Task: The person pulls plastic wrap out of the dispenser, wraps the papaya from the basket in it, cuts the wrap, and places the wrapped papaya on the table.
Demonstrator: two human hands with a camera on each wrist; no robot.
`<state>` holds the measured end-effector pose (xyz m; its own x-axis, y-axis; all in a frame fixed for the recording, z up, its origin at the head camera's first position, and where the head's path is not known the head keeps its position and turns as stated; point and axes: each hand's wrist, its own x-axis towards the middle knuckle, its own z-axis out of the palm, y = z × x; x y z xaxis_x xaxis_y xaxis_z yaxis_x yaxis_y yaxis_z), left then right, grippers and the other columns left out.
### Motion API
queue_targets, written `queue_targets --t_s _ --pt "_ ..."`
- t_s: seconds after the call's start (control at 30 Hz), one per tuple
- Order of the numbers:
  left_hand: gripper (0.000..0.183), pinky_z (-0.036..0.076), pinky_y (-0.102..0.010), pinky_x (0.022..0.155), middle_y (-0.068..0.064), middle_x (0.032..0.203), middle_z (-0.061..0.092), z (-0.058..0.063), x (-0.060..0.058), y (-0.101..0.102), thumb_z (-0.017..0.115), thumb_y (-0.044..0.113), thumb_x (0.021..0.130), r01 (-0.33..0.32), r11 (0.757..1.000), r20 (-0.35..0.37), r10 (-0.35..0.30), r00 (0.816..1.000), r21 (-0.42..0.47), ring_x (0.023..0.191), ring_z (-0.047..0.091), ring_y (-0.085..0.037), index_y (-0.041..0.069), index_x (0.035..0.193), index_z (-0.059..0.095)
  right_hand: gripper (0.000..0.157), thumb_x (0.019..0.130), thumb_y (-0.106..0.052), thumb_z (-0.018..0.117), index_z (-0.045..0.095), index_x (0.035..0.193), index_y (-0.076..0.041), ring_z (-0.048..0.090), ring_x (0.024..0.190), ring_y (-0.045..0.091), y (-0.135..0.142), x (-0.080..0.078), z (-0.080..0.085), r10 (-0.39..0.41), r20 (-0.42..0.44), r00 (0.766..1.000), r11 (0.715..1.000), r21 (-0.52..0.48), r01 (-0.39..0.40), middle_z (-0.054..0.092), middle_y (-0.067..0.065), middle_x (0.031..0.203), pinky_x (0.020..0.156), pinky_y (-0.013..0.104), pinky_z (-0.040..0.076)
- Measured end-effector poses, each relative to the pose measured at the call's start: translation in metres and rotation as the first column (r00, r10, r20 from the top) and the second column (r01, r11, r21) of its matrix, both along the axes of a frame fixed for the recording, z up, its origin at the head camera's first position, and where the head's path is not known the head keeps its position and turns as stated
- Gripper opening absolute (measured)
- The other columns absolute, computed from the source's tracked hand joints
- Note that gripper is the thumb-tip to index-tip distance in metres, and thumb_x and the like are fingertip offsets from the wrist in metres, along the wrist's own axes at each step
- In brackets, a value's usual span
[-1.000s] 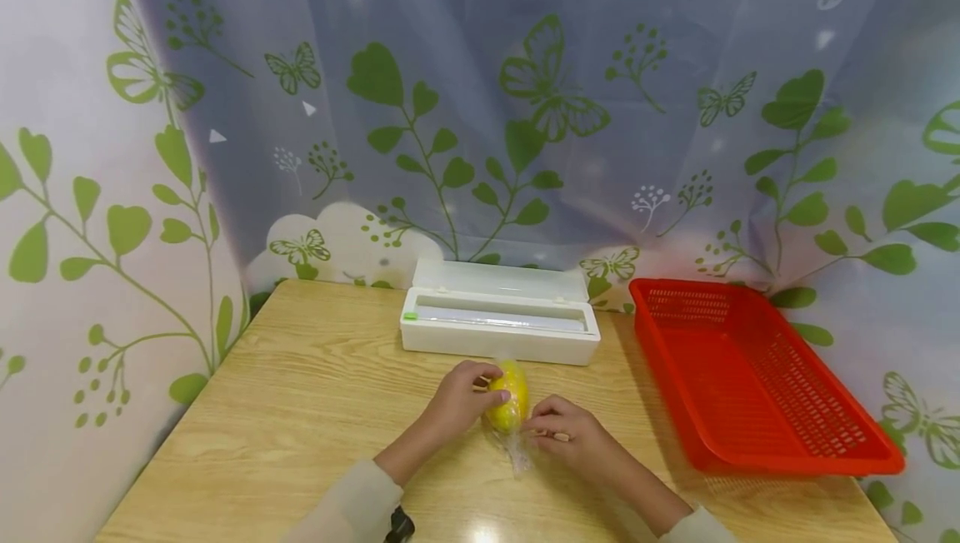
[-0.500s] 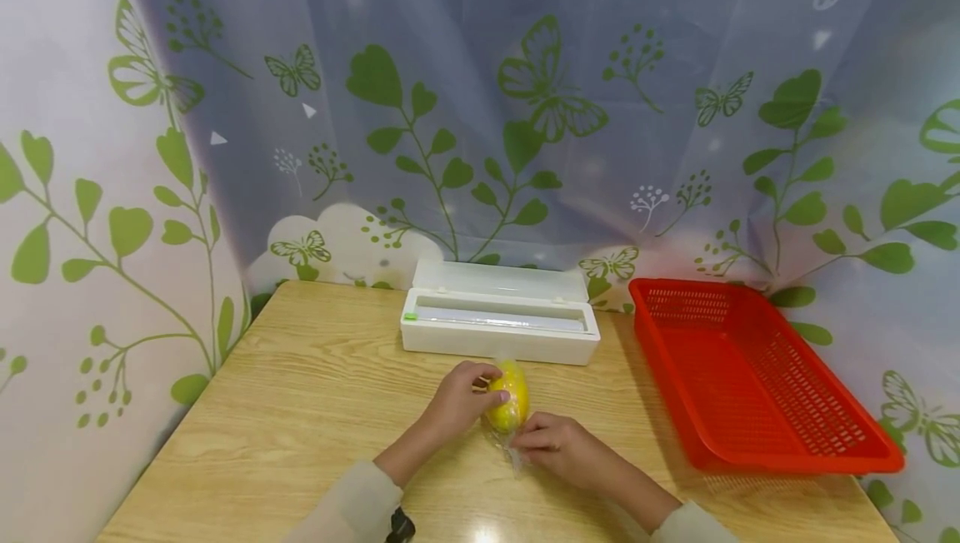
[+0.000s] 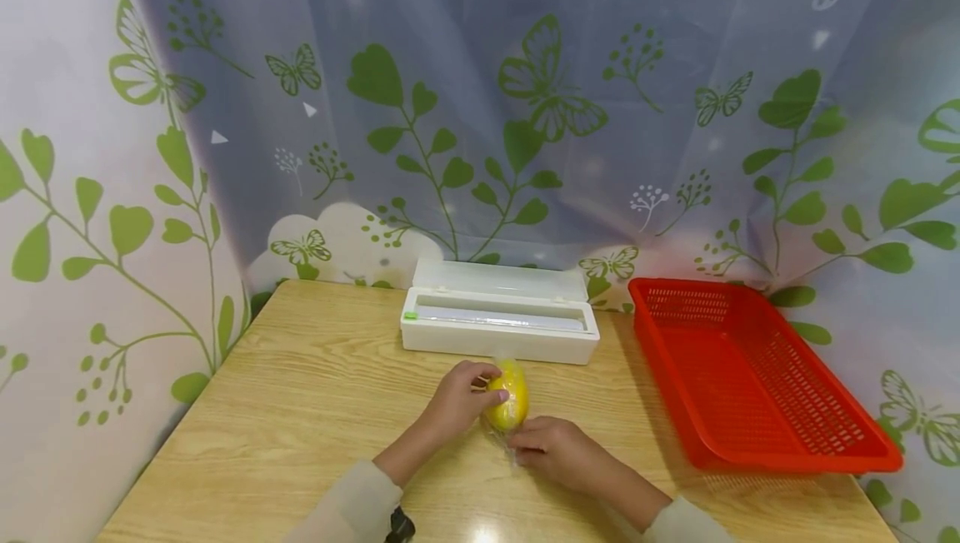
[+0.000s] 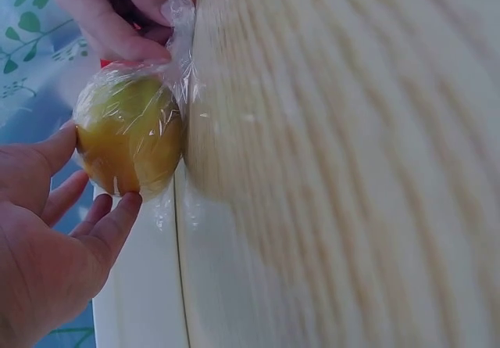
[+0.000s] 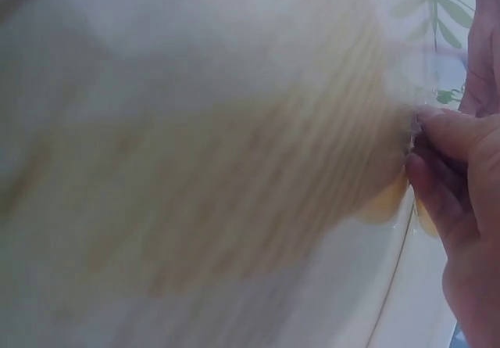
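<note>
Just below the middle of the head view, we see the yellow fruit (image 3: 516, 404), wrapped in clear film (image 4: 180, 39), on or just over the table. The left hand (image 3: 459, 400) grips its side between thumb and fingers, we judge to steady it, which leaves the lower end exposed. There the right hand (image 3: 558, 450) pinches the gathered film, probably to keep the loose end bunched against the fruit. The right wrist view is badly blurred, so we cannot tell how tightly the film is twisted. Beyond the hands, at the centre of the frame, a white box (image 3: 498, 347) lies lengthwise with its lid (image 3: 498, 280) raised, which seems meant to keep the pale roll (image 3: 498, 319) inside within reach. A red basket (image 3: 795, 463) fills the right of the frame, set apart from the hands, perhaps to leave them room. The surface is a light wood-grain table (image 3: 315, 418), glare showing at the bottom centre. Around it hangs a grey-blue and white backdrop (image 3: 465, 10) printed with green leaves and butterflies.
</note>
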<state>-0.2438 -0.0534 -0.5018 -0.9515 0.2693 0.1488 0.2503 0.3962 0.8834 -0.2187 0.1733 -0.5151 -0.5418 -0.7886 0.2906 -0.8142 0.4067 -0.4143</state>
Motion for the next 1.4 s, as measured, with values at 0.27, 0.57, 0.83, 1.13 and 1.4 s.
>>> queue_targets --t_s 0.27,0.57,0.83,1.13,1.4 --pt "0.035 0.058 -0.034 0.087 -0.009 0.123 0.061 -0.001 0.000 -0.001 0.072 0.027 0.095 -0.006 1.000 -0.003 0.006 1.000 0.002 0.110 0.063 -0.027 0.008 0.123 0.067 0.022 0.087 -0.002 0.075 0.077 0.108 -0.011 0.070 0.099 0.011 -0.002 -0.001 0.001 0.086 -0.063 0.994 0.996 0.032 -0.084 0.072 0.001 0.107 0.085 0.017 0.055" --pt "0.035 0.057 -0.034 0.088 -0.008 0.123 0.061 -0.003 -0.001 -0.002 0.072 0.028 0.095 -0.011 1.000 -0.008 0.011 1.000 -0.011 0.110 0.063 -0.025 0.010 0.124 0.067 0.013 0.087 -0.003 0.075 0.078 0.097 -0.011 0.066 0.089 0.005 -0.001 0.000 -0.005 0.097 0.010 0.995 0.991 -0.097 -0.096 0.072 -0.001 0.097 0.080 0.013 0.053" --pt "0.034 0.058 -0.034 0.088 -0.009 0.122 0.060 -0.004 -0.001 -0.002 0.071 0.029 0.096 -0.010 1.000 0.000 0.010 1.000 -0.010 0.110 0.062 -0.026 0.009 0.124 0.067 0.011 0.094 -0.009 0.069 0.078 0.099 -0.008 0.066 0.087 0.006 0.000 0.005 0.000 0.037 0.168 0.985 0.970 -0.242 0.005 0.073 0.001 0.096 0.074 0.021 0.057" --pt "0.039 0.059 -0.033 0.086 -0.013 0.131 0.057 -0.002 0.001 -0.001 0.070 0.027 0.097 0.012 1.000 -0.024 -0.012 1.000 -0.018 0.111 0.062 -0.027 0.007 0.129 0.065 0.010 0.094 -0.022 0.071 0.079 0.098 -0.017 0.058 0.077 0.000 -0.009 0.004 0.013 -0.167 0.261 0.951 0.945 -0.231 0.230 0.070 -0.007 0.094 0.064 0.021 0.053" --pt "0.036 0.056 -0.034 0.095 -0.011 0.134 0.059 -0.001 0.001 0.000 0.066 0.025 0.099 0.058 0.998 -0.067 -0.060 0.996 -0.036 0.114 0.061 -0.024 0.006 0.130 0.066 0.012 0.095 -0.028 0.071 0.079 0.096 -0.019 0.049 0.071 0.008 -0.021 0.000 0.016 -0.309 0.501 0.808 0.850 -0.235 0.471 0.065 -0.002 0.089 0.060 0.020 0.043"
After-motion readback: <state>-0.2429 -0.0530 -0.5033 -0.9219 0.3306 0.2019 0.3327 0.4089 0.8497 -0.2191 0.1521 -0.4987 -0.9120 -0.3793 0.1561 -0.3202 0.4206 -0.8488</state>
